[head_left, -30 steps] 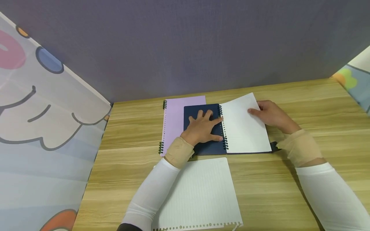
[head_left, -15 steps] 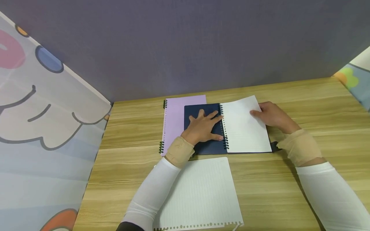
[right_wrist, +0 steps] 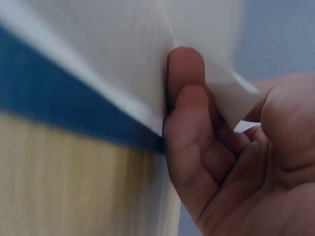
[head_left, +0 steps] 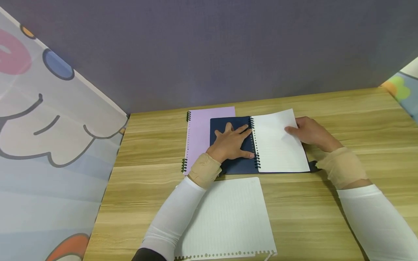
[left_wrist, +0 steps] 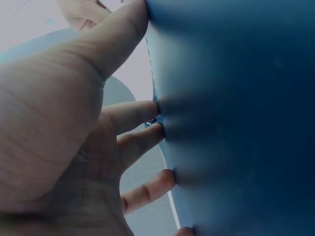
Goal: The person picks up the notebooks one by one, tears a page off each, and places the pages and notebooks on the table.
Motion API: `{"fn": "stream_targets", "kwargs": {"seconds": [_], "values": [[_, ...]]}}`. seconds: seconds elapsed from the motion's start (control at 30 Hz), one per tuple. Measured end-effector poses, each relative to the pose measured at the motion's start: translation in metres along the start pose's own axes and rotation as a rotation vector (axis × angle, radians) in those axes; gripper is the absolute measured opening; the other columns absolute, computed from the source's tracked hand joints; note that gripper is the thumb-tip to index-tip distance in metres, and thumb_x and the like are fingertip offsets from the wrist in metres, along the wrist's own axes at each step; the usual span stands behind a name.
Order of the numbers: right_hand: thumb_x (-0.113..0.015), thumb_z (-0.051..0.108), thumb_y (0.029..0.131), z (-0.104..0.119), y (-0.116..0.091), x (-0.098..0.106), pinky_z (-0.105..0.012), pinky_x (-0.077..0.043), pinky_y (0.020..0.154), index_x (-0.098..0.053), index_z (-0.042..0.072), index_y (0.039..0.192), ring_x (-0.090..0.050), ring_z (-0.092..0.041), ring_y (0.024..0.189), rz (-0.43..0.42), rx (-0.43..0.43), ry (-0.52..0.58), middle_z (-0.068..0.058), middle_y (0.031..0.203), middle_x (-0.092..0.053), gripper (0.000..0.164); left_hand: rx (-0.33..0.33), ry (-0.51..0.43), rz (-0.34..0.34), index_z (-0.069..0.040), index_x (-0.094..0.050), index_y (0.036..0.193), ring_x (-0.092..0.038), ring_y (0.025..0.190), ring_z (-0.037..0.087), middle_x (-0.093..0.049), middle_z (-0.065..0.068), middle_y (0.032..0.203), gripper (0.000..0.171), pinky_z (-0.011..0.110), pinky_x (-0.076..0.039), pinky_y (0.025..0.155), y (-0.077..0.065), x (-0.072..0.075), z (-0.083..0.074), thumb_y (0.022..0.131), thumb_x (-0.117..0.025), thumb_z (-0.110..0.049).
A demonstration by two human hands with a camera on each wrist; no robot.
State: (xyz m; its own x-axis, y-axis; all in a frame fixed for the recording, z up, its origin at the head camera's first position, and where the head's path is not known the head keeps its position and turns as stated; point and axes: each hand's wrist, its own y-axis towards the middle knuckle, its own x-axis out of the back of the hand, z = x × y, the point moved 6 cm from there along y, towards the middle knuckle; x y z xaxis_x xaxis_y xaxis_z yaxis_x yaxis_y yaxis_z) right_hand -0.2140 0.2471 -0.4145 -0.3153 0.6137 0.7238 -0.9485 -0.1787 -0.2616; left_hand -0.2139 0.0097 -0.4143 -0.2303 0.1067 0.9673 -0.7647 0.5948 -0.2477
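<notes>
A spiral notebook with a navy cover [head_left: 240, 166] lies open on the wooden table. My left hand [head_left: 230, 143] rests on that cover with fingers spread, thumb and two fingertips reaching the black coil [head_left: 256, 159]. Its fingertips press the cover's blue surface [left_wrist: 246, 123] in the left wrist view. At the far right edge, my right hand [head_left: 311, 134] pinches a white page [head_left: 277, 148], thumb on top and fingers beneath. The page's far corner is lifted. In the right wrist view the pinched paper [right_wrist: 229, 93] bends up between thumb and curled fingers.
A lilac spiral notebook [head_left: 198, 132] lies partly under the navy one. A loose lined sheet [head_left: 232, 217] with a torn perforated edge lies in front, overlapped by the left forearm. A black tab [head_left: 313, 166] sticks out near the right wrist. A grey panel [head_left: 228, 54] stands behind.
The lifted page corner has come down slightly and to the right with my right hand. One finger of my left hand has stretched toward the coil. The head view has shifted a little.
</notes>
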Motion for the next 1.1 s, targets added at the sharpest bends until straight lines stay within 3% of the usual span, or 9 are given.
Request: {"fn": "stream_targets", "kwargs": {"seconds": [0.3,0.5,1.1], "values": [[-0.045,0.044,0.093,0.006,-0.007,0.001,-0.036,-0.037,0.052,-0.049,0.006,0.085,-0.046,-0.021,0.053,-0.006,0.079,-0.065,-0.005,0.06,-0.052,0.039,0.013,-0.004,0.021,-0.034,-0.015,0.147,-0.025,0.108,0.021,-0.009,-0.011,0.152,0.095,0.064,-0.025,0.084,0.0,-0.001,0.001,0.069,-0.043,-0.081],[-0.046,0.047,0.092,0.007,-0.011,-0.003,-0.035,-0.037,0.052,-0.048,0.006,0.081,-0.047,-0.021,0.054,0.011,0.085,-0.079,-0.004,0.06,-0.051,0.042,0.012,-0.018,0.021,-0.033,-0.017,0.147,-0.025,0.109,0.021,-0.01,-0.01,0.152,0.095,0.066,-0.024,0.084,0.0,-0.001,0.001,0.069,-0.044,-0.08],[-0.046,0.046,0.092,-0.004,-0.011,-0.012,-0.035,-0.04,0.056,-0.053,0.001,0.102,-0.05,-0.021,0.061,0.083,0.041,0.06,-0.006,0.066,-0.052,0.047,0.022,-0.02,0.033,-0.035,-0.016,0.147,-0.025,0.107,0.02,-0.009,-0.011,0.152,0.095,0.064,-0.024,0.085,0.0,0.0,0.0,0.068,-0.045,-0.079]]}}
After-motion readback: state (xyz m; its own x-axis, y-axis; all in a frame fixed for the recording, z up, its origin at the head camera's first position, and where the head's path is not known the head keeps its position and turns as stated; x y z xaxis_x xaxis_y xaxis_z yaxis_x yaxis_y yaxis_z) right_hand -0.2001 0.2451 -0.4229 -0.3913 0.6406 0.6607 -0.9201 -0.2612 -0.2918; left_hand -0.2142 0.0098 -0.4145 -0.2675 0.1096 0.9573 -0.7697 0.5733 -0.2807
